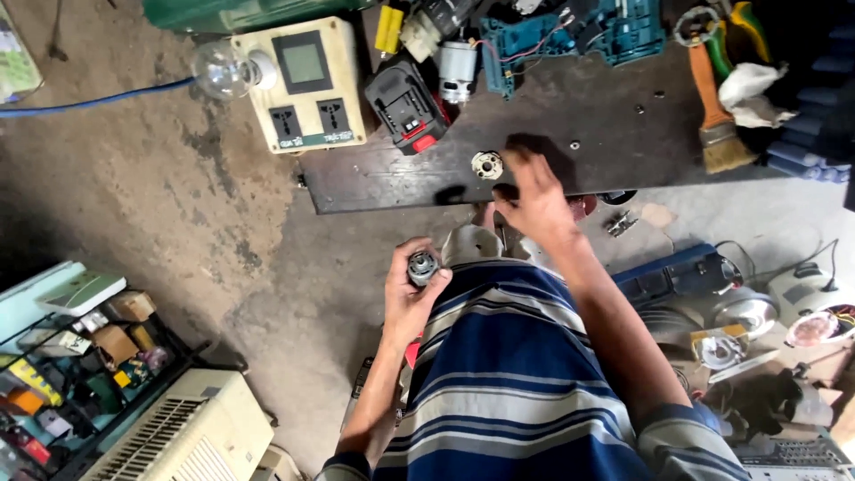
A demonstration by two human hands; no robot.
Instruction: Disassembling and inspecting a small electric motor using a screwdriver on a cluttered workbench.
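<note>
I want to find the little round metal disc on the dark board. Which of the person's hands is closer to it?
Right. The right hand reaches onto the dark board, fingertips just beside the round metal disc. The left hand is lower, off the board, holding a small cylindrical metal part.

Small grey cylindrical metal gear part [422, 266] held end-up; round pale toothed metal disc [487, 165] lies flat on dark workbench.

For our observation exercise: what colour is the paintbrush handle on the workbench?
Orange. The paintbrush shows in the head view, at the bench's right end.
</note>
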